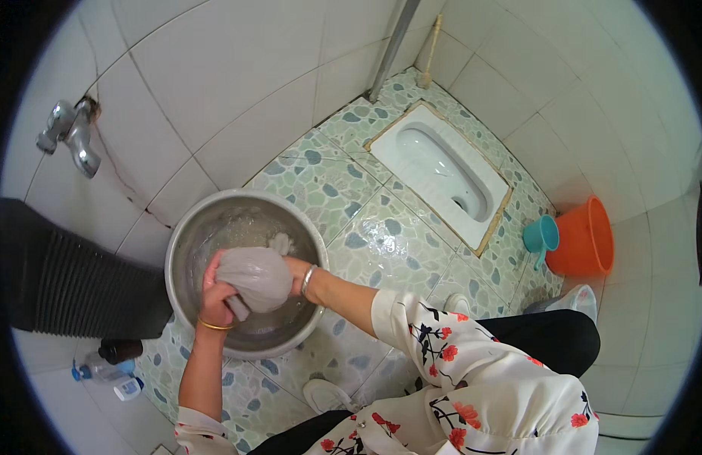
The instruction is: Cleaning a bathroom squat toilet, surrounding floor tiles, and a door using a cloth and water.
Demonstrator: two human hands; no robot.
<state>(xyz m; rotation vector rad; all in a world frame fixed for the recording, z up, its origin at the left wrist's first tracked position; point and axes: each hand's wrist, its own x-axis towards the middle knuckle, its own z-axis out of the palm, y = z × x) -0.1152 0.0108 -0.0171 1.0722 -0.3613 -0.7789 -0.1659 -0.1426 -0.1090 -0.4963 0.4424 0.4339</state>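
A wet, pale grey cloth point(257, 277), bulging into a rounded bundle, is held over a round metal basin point(175, 273) with water in it. My left hand point(217, 296), with a gold-coloured bangle at the wrist, grips the cloth's left side. On the cloth's right side is my right hand point(297, 274), a silver-coloured bangle at its wrist; its fingers are partly hidden behind the cloth. A small white piece of the cloth or of another one shows just above the bundle, in the basin.
A black ridged washboard point(95, 278) stands left of the basin, below a metal tap point(72, 133). Bottles point(128, 388) stand at lower left. A squat toilet point(442, 170) is set in the tiled floor. An orange bucket point(578, 239) and a teal dipper point(540, 234) are at right.
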